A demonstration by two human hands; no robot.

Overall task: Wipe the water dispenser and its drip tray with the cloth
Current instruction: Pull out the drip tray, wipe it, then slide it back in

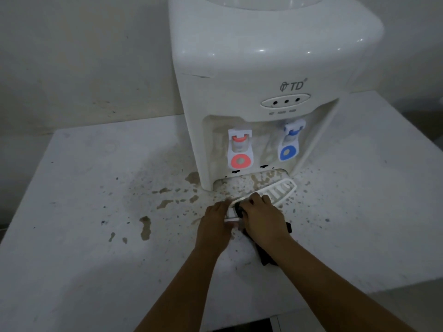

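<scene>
Below the "TD" dispenser (263, 92), left hand (214, 226) grips the drip tray (279, 189), right hand (263, 219) clutches the cloth (266, 256)

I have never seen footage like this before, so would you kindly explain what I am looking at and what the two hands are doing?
This is one picture from a camera worn on a person's head, looking down at their own bare hands. The white box is a tabletop water dispenser with a red tap and a blue tap, standing on a white table spattered with brownish stains. The slotted white drip tray has been pulled out from its recess, at an angle. The left hand holds the tray's near end steady, while the right hand grips a dark cloth and presses it onto the tray.
</scene>
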